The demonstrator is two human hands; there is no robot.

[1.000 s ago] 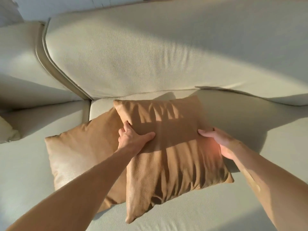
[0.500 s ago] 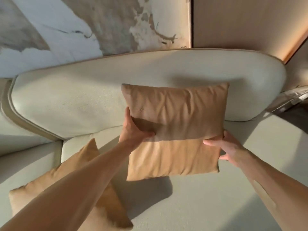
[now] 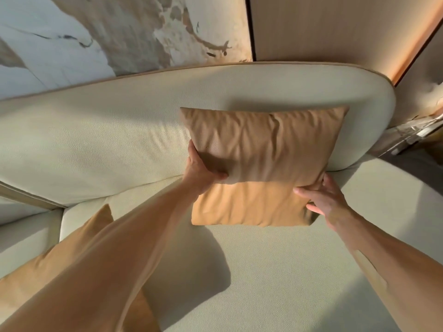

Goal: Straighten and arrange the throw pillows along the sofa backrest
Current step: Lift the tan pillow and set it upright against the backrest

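Standing square tan leather-look pillow against cream sofa backrest, lifted off seat | left hand, right hand gripping its sides | placement nearly done

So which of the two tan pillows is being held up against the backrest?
The tan pillow on the right, gripped at its sides by the left hand and right hand. The other tan pillow lies flat on the seat, lower left, untouched.

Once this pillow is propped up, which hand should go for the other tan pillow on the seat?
Left, probably. The second pillow lies on the seat directly under the left forearm, on the same side as the left hand. The right hand grips the held pillow at the far edge and would have to cross over.
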